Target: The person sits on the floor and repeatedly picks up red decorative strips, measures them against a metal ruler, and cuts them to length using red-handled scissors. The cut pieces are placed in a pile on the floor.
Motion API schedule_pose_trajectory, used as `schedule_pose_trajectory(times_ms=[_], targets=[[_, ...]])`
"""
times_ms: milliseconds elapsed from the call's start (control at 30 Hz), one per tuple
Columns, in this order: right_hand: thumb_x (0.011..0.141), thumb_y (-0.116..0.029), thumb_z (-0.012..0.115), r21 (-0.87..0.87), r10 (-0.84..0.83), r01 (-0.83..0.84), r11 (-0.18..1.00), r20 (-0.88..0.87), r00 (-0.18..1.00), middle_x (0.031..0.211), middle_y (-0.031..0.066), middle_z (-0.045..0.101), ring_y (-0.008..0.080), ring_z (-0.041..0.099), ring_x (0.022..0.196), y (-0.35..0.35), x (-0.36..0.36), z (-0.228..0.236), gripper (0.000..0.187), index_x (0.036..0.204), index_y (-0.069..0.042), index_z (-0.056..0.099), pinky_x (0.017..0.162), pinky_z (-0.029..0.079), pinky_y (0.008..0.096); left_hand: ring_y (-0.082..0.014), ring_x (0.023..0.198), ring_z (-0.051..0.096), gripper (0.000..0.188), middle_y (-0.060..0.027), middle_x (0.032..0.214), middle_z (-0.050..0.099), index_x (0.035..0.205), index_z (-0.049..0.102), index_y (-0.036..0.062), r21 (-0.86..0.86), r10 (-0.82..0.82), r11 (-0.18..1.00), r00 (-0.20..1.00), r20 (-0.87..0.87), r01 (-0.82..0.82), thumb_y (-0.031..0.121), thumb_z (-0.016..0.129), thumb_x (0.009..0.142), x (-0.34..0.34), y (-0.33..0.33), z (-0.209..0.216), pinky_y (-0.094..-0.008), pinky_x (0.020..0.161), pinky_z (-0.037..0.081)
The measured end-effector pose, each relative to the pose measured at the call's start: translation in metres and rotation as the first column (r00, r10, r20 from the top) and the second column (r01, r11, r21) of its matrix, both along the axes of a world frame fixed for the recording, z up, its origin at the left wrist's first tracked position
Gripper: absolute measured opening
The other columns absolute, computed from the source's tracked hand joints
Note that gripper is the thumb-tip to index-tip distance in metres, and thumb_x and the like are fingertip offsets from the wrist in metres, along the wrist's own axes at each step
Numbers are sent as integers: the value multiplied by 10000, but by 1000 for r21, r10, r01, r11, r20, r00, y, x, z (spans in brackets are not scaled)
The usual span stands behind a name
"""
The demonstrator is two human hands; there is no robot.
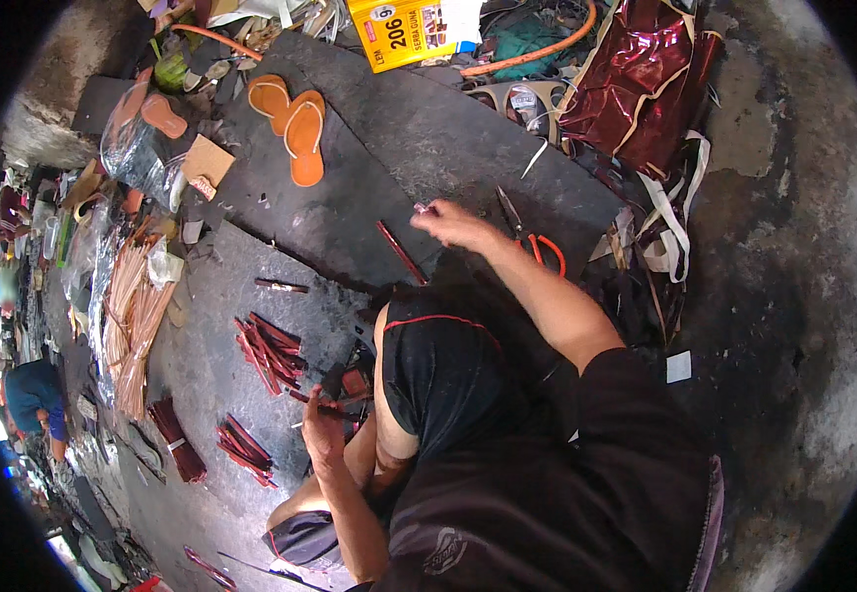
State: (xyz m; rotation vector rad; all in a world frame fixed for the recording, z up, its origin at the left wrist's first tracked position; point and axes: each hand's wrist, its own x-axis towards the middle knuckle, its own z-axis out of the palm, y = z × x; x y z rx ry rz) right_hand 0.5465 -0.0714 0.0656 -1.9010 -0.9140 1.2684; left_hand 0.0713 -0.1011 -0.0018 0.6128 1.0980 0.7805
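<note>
In the head view, with clock directions taken from the middle: just past twelve o'clock, the right hand, thumb and fingers drawn together in a pinch at the tips on a small shiny piece, too small to make out. At seven o'clock, the left hand, fingers partly bent beside the bent bare knee; impossible to tell whether anything is in its grip. At eleven o'clock, near the right hand and apart from it, a single dark red strip on the dark flat sheet. Between eight and nine, a loose pile of glossy red strips; between seven and eight, a smaller pile; at eight, farther out, a tied dark red bundle with a pale band around it. At two, orange-handled scissors, blades toward twelve. Near eleven, farther out, tan sandals, one overlapping the other. At twelve, by the rim, a yellow box; between one and two, crumpled shiny red sheeting.
</note>
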Motion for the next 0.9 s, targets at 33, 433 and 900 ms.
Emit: schedule_pose_trajectory(times_ms=[33,433,900], targets=[[873,-426,620,121,24,-49,991,197,980,944,136,637,246,615,845,1,-9,-20,506,1110,16,551,746,496,377,-139,749,497,218,-5,770,516,1101,620,55,-2,-10,1000,1000,-1,10,195,641,935,7,2,7,-303,758,414],[913,-301,585,231,-292,194,954,863,413,1133,205,627,393,606,1051,-1,175,69,345,1196,-103,584,901,479,483,-190,743,513,229,-31,793,533,1059,587,49,-38,103,993,981,-165,-111,232,593,922,2,-13,58,-348,776,431],[788,-246,744,42,126,-206,978,668,734,902,219,670,379,665,906,21,-51,-59,397,1016,19,556,769,525,471,-156,997,615,296,-37,1079,651,1242,586,94,136,-76,988,997,-13,77,203,580,967,114,64,112,-349,891,489]])
